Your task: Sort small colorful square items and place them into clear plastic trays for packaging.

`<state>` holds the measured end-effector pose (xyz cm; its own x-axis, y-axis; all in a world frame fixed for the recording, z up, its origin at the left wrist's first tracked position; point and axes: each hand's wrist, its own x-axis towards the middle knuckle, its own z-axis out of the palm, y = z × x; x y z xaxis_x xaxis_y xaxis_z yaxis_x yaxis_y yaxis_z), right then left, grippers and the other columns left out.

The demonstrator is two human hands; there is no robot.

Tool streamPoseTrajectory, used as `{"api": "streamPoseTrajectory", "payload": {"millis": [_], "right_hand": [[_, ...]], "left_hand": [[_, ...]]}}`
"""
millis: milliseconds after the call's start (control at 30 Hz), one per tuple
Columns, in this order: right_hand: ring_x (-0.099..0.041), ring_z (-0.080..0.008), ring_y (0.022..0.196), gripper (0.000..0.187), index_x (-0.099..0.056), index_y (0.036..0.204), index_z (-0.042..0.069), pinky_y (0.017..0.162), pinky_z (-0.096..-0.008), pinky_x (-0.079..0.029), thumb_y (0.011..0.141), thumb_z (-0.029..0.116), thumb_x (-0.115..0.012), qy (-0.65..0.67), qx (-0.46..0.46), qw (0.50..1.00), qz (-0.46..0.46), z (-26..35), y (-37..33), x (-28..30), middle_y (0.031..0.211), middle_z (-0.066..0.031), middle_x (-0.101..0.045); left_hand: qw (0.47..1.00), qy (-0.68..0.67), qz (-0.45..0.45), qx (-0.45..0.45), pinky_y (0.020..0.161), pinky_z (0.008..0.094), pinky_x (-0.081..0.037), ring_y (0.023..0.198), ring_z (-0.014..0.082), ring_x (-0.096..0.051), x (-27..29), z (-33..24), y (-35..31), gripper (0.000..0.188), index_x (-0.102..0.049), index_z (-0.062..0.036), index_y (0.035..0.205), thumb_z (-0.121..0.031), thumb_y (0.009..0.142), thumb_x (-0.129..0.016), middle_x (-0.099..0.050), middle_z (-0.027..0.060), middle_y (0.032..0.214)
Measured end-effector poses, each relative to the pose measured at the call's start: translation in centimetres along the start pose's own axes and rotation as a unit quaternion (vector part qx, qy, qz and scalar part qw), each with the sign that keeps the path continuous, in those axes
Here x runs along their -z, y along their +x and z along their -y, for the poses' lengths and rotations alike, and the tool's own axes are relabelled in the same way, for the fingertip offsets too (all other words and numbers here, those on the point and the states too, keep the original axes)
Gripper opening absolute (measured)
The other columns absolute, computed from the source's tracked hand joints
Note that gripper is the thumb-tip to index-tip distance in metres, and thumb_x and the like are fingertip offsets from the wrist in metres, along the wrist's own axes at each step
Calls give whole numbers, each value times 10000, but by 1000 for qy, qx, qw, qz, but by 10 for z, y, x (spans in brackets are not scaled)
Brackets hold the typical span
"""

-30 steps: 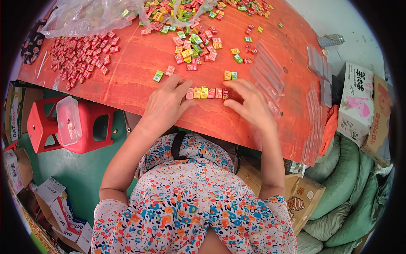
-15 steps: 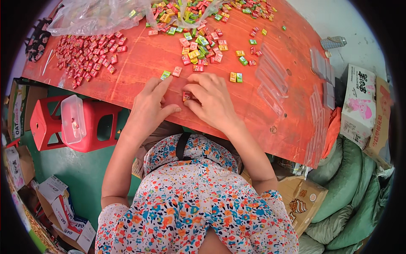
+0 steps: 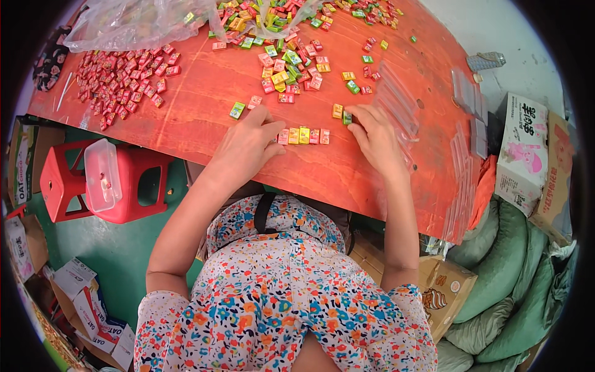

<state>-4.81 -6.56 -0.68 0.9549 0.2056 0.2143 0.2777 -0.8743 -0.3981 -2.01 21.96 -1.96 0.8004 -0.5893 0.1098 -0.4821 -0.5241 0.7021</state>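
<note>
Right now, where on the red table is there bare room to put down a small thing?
Bare red table shows between the red box pile and the left hand, and between the row of small boxes and the near edge. Crowded: far middle, under the mixed pile; right side, under clear plastic pieces.

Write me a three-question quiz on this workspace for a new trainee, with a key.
1. Multiple choice: which small box is the right hand at?
A) a blue box
B) a green box
C) a white box

2. True or false: the left hand is at the left end of the short row of small boxes.

3. Fill in the blank: the broad loose heap on the left of the tabletop is made up of mostly ____ boxes.

Key: 1. B; 2. true; 3. red.
</note>
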Motion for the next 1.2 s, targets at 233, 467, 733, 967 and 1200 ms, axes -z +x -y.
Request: {"api": "streamPoseTrajectory", "payload": {"millis": [233, 467, 733, 967, 1200], "right_hand": [[-600, -345, 1032, 350, -631, 1133, 29, 884, -424, -498, 804, 94, -727, 106, -13, 994, 15, 32, -25, -9, 1086, -147, -619], [-604, -318, 1046, 371, -641, 1171, 62, 868, -407, -509, 826, 163, -731, 74, 27, 997, 14, 30, -19, -16, 1133, -121, -596], [-607, -297, 1026, 296, -661, 1130, 63, 854, -401, -508, 856, 163, -710, 53, -21, 998, -15, 21, -42, 13, 1093, -107, -611], [-600, -309, 972, 267, -666, 1097, 62, 842, -401, -499, 841, 132, -704, 9, -89, 994, -69, -38, -77, 62, 1033, -100, -613], [-595, -291, 1043, 316, -670, 1140, 63, 888, -405, -493, 837, 140, -718, 44, -116, 990, -60, -76, -96, 58, 1102, -96, -618]], "left_hand": [[998, 50, -23, -15, 730, 437, -542, 864, 329, -648, -4, -10, 6, 445, -650, -47, 1166, -200, 772, -788, -558, 128, 1048], [998, 59, -24, -29, 689, 439, -530, 841, 322, -648, -9, -11, 11, 327, -697, -70, 1079, -201, 789, -773, -574, 121, 977], [999, 4, 6, -45, 650, 421, -527, 778, 297, -653, -21, -40, 36, 270, -705, -70, 1050, -177, 808, -757, -594, 98, 944], [986, 20, 8, -168, 673, 453, -539, 786, 316, -656, -80, -90, 109, 226, -690, -82, 986, -219, 815, -746, -572, 108, 920], [980, 43, 59, -187, 717, 461, -538, 875, 335, -647, -111, -93, 127, 346, -667, -56, 1073, -233, 792, -762, -576, 133, 991]]}}
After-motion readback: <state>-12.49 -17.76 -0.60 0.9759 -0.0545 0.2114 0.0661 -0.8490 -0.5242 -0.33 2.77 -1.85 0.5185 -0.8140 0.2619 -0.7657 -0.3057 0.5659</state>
